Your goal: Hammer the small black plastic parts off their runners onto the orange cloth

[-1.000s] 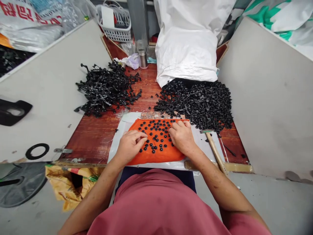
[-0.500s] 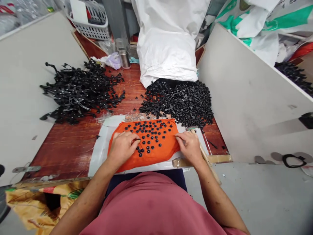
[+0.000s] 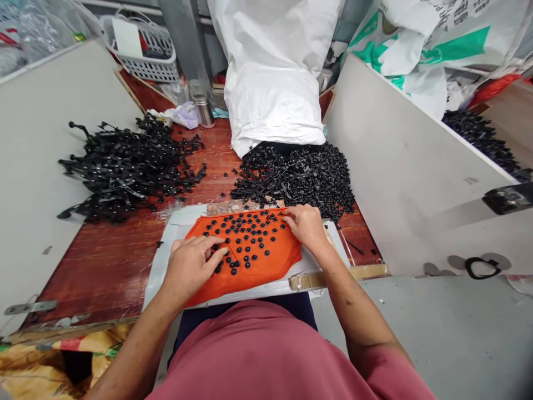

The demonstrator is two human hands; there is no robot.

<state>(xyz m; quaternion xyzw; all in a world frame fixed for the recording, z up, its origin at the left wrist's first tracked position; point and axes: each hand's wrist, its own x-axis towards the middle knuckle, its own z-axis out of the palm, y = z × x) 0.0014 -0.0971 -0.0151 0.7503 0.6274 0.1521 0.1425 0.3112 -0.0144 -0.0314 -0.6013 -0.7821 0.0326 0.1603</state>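
An orange cloth (image 3: 266, 272) lies on a white sheet at the table's front edge, with many small round black pieces (image 3: 247, 265) spread over it. Over the cloth's left part is my left hand (image 3: 192, 268), thumb and forefinger apart, with black pieces near the fingertips. My right hand (image 3: 307, 226) is at the cloth's upper right corner, its thumb and fingers bent close to a small black piece; whether it grips anything is too small to tell. Behind the cloth sits a heap of loose black pieces (image 3: 303, 175).
A tangled black pile (image 3: 125, 166) lies on the red-brown table (image 3: 104, 250) at left. A white sack (image 3: 277, 94) stands behind the heap. Grey panels (image 3: 400, 161) flank both sides. A metal flask (image 3: 204, 111) and a white basket (image 3: 154, 68) are at the back left.
My left hand has moved left and its fingers have parted. My right hand has moved up to the cloth's upper right corner. The whole view has shifted slightly.
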